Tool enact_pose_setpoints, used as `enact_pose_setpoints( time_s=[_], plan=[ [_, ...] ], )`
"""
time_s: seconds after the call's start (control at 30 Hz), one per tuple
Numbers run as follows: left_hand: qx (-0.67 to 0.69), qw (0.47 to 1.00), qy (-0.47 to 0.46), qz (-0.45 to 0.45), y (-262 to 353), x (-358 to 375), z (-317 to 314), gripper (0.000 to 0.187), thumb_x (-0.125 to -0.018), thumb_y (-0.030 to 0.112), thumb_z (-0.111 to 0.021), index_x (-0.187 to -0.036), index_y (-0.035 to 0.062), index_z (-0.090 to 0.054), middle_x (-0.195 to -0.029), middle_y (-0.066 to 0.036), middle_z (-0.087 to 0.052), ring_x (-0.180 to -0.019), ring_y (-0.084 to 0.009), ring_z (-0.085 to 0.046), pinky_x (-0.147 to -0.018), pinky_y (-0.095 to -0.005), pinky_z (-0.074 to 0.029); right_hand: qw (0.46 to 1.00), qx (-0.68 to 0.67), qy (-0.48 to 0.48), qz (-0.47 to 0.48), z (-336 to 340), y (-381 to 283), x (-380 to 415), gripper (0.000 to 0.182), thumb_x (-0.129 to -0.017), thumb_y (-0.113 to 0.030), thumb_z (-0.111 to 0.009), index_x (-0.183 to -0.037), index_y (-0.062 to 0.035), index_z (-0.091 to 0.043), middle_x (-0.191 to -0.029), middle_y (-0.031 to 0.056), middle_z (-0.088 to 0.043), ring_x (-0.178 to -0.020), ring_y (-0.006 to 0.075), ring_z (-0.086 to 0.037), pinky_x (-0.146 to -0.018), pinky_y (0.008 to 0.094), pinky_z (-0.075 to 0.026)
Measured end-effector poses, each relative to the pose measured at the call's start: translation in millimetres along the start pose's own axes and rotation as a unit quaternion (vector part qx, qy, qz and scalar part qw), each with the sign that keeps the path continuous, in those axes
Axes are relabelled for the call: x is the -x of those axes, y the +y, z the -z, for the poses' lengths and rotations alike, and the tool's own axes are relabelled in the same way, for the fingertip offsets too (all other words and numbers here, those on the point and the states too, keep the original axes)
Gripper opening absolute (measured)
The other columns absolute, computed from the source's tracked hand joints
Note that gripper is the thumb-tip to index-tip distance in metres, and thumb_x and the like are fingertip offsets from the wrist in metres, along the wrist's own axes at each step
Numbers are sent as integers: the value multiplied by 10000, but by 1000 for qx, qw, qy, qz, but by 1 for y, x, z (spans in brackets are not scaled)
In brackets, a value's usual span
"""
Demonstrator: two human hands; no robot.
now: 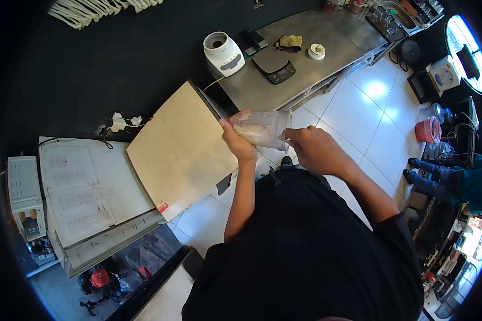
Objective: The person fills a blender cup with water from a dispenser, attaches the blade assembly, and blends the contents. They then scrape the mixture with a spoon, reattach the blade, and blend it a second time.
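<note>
A clear container (261, 128) with pale contents lies on its side in the air in front of my body. My left hand (239, 140) is wrapped round its closed end, at the left. At its open end, on the right, my right hand (311, 147) has its fingers curled at the rim, some of them reaching just inside. Whatever those fingers may hold is hidden. Beyond the container stands a metal counter (337, 40), and a pale board-like top (182, 144) lies to the left of my left hand.
On the counter are a white blender base (225, 56), a black scale (275, 64), a yellow cloth (290, 43) and a round white item (316, 51). A white oven (25, 184) stands far left. Another person (458, 183) and a pink bucket (428, 130) are at the right.
</note>
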State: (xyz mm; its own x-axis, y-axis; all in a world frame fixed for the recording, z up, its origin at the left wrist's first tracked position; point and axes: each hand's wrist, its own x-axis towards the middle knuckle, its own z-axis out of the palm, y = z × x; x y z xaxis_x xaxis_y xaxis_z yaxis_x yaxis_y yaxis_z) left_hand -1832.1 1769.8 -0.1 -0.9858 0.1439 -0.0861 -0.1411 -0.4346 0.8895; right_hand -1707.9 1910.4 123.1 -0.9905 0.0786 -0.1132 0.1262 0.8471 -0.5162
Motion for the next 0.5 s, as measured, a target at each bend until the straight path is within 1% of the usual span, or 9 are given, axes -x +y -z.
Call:
enact_pose_setpoints(
  time_s=[0.1,0.17,0.2,0.23,0.3,0.33,0.4,0.43,0.5],
  plan=[
    [-5,1000,-12,-10,-1,4,1,759,-1055,556,-208,-1038,-55,-658,-908,-125,-686,-860,-211,-650,-831,-326,-511,980,-151,63,110,-10,21,-7,236,-937,-57,-547,-1132,-46,-678,-632,174,-624,-614,294,-645,-593,426,-483],
    [-18,997,-37,-66,7,6,2,760,-1052,561,-211,-1061,-55,-655,-903,-121,-684,-859,-207,-649,-815,-321,-513,927,-334,-123,-120,15,3,-5,216,-977,-80,-542,-1146,-21,-664,-569,35,-517,-524,136,-503,-513,325,-406],
    [7,996,-53,-72,-1,3,10,759,-1044,573,-229,-1080,-58,-648,-921,-121,-680,-861,-206,-646,-804,-325,-514,903,-386,-139,-126,12,4,-6,218,-1007,-109,-533,-1157,-12,-657,-574,-48,-415,-495,48,-333,-445,249,-287],
    [8,996,-50,-72,-2,4,13,759,-1044,573,-229,-1080,-58,-648,-921,-121,-680,-861,-206,-646,-804,-325,-514,903,-384,-142,-126,10,5,-6,218,-1007,-109,-533,-1157,-12,-657,-574,-48,-415,-495,48,-333,-445,249,-287],
    [-6,990,-68,-122,-4,1,15,768,-1028,608,-257,-1086,-55,-641,-967,-129,-673,-871,-210,-646,-791,-323,-515,793,-546,-201,-182,11,8,-7,195,-968,-102,-555,-1113,5,-629,-579,-19,-463,-465,51,-380,-427,239,-290],
    [-5,990,-67,-123,-3,-1,15,768,-1028,608,-257,-1086,-55,-641,-967,-129,-673,-871,-210,-646,-791,-323,-515,794,-545,-201,-181,11,9,-7,195,-968,-102,-555,-1113,5,-629,-579,-19,-463,-465,51,-380,-427,239,-290],
    [-34,982,-80,-166,0,-1,18,698,-1017,566,-312,-1082,-48,-639,-1012,-144,-665,-908,-224,-645,-809,-333,-511,683,-667,-219,-201,8,9,-2,215,-987,-79,-522,-1171,-1,-602,-569,-45,-393,-408,27,-287,-374,213,-205],
    [-34,983,-77,-165,2,-2,20,698,-1017,566,-312,-1082,-48,-639,-1012,-144,-665,-908,-224,-645,-809,-333,-511,682,-667,-222,-202,5,8,0,215,-987,-79,-522,-1171,-1,-602,-569,-45,-393,-408,27,-287,-374,213,-205],
    [-34,982,-96,-162,5,-6,22,610,-983,495,-365,-1082,-41,-638,-1041,-155,-658,-958,-242,-638,-850,-351,-502,578,-750,-230,-226,0,5,2,224,-1004,-65,-485,-1189,5,-591,-570,-48,-362,-378,27,-233,-350,212,-185]
  ],
)
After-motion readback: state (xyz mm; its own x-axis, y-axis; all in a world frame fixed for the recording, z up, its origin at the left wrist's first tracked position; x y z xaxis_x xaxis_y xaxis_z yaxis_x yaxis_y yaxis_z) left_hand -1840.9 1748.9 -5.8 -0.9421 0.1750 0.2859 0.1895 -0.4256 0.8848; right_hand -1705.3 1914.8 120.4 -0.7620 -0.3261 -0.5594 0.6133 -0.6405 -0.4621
